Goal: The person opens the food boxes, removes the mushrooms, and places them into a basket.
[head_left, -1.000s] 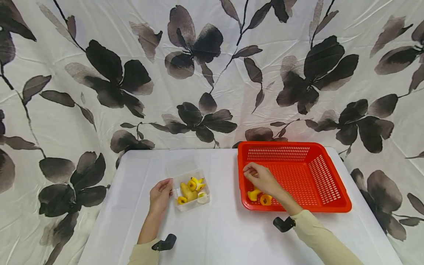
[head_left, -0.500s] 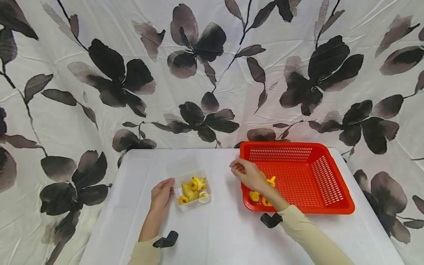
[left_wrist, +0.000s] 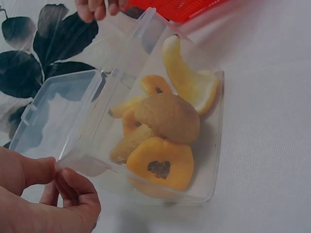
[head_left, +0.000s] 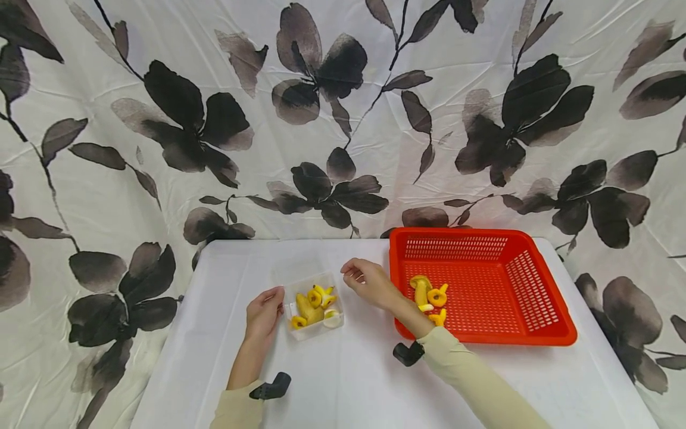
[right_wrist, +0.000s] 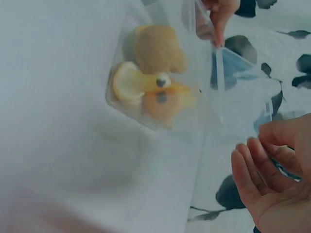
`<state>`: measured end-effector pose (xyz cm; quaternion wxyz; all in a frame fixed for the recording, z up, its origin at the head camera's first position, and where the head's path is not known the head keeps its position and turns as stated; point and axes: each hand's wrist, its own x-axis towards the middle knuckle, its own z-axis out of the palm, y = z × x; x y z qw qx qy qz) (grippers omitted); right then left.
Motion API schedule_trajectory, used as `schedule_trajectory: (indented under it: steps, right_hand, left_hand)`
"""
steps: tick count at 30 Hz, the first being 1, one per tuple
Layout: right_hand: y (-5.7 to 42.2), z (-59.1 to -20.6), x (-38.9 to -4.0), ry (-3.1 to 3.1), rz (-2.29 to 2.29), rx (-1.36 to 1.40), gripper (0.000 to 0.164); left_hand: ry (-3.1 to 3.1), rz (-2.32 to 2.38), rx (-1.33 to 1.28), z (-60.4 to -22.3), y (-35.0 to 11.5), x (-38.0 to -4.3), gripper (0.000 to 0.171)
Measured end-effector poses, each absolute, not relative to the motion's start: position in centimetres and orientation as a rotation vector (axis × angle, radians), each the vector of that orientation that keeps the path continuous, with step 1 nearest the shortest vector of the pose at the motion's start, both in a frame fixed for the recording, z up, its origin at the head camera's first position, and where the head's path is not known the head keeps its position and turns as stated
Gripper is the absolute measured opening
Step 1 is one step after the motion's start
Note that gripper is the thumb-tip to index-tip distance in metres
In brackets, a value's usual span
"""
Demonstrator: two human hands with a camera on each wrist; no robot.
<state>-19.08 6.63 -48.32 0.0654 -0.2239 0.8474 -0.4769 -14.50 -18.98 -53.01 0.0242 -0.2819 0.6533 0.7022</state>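
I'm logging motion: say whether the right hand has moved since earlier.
Yes, the right hand moved left, from above the red rectangular plastic basket toward the clear plastic box.

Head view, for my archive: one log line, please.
left grip: pinching clear box; right grip: empty, near box; red basket: holding yellow pieces

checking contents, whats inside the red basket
A tan mushroom-shaped piece, an orange ring, another orange piece. The right forearm crosses the near-left corner of the red basket; anything beneath is unseen.
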Motion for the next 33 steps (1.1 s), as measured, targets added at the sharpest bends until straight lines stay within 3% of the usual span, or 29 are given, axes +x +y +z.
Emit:
schedule_trajectory:
  steps: [8,20,28,33]
  right_hand:
    - [3.9,-48.9,-19.2,2.468,-1.409,-0.728,0.021]
    - [0.6,-50.1,-18.7,2.467,-1.381,-0.894,0.017]
    - [-1.4,-51.1,-18.4,2.498,-1.233,-0.854,0.023]
    - [-2.2,-51.7,-17.9,2.542,-1.114,-0.845,0.022]
  left_hand:
    - [2.031,2.181,-0.865,-53.0,-18.9,-14.7,0.039]
    - [2.037,2.218,-0.824,-53.4,-19.1,-14.6,0.038]
    - [2.021,2.221,-0.831,-53.4,-19.2,-14.6,0.041]
    - [2.026,2.29,-0.8,-53.5,-18.9,-14.4,0.033]
